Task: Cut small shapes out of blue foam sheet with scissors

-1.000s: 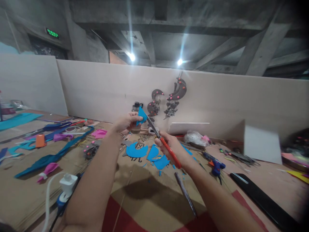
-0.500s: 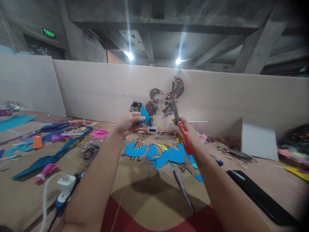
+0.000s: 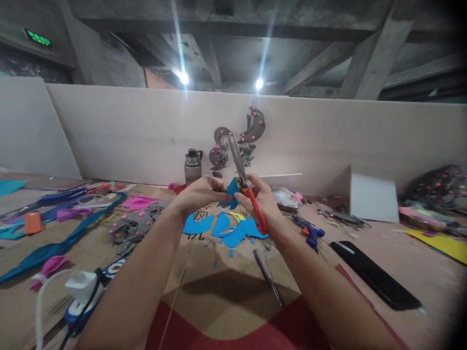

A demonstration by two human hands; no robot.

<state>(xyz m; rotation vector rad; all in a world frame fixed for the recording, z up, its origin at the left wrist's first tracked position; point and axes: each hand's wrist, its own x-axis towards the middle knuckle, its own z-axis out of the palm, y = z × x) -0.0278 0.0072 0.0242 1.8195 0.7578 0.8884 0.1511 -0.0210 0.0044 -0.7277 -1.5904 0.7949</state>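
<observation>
The tabletop (image 3: 386,233) has cardboard (image 3: 191,265) down, probably to protect it. Right hand (image 3: 265,198) has fingers round red-handled scissors (image 3: 241,171), blades up, likely for clearance. Left hand (image 3: 200,194) fingers pinch a little blue piece (image 3: 232,187) between the hands, maybe steadying it.

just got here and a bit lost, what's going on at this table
A person's left hand pinches a small blue piece. Their right hand holds the red-handled scissors, blades pointing up rather than across the piece. Other blue cutouts lie on the cardboard beneath the hands.
</observation>
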